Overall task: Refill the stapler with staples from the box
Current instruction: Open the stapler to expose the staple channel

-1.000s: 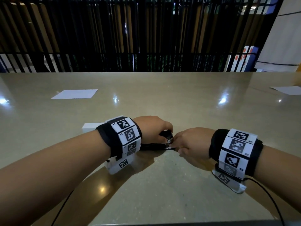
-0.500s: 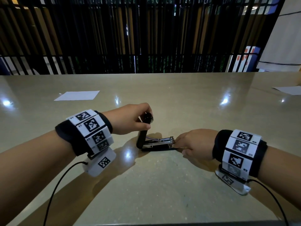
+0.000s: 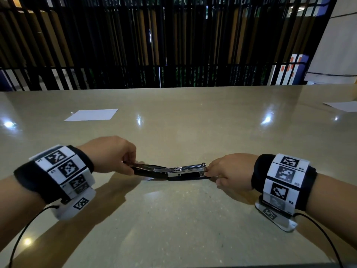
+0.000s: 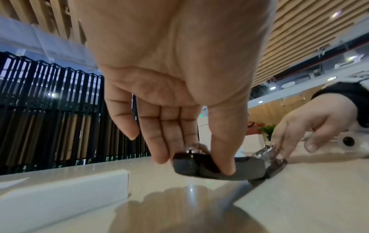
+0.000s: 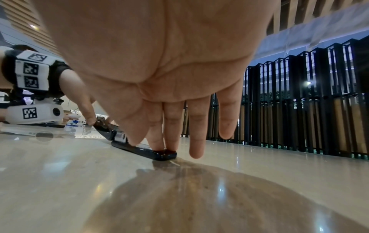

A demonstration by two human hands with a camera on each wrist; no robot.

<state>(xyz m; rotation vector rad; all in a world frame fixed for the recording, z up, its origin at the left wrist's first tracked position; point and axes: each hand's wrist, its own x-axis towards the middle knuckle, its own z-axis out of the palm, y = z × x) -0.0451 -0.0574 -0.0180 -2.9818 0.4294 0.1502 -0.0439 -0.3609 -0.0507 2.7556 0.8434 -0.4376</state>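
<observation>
The black stapler (image 3: 185, 169) lies swung fully open on the table, its silver magazine facing up and its cover (image 3: 146, 168) laid back to the left. My left hand (image 3: 128, 166) pinches the end of that cover (image 4: 245, 170) between thumb and fingers (image 4: 161, 156). With index and middle fingertips (image 5: 164, 145), my right hand (image 3: 209, 171) presses down on the front end of the base (image 5: 159, 155); its thumb sits beside the stapler. A white staple box (image 4: 60, 201) stands by my left wrist, hidden in the head view.
A white paper sheet (image 3: 91, 114) lies at the far left of the glossy beige table (image 3: 173, 219), another sheet (image 3: 342, 106) at the far right edge. A black slatted fence (image 3: 154, 45) stands behind the table. Cables trail from both wrist cameras.
From a closed stapler under both hands, my left hand lifted the cover upright, then swung it down flat to the left. The right hand stayed on the front end.
</observation>
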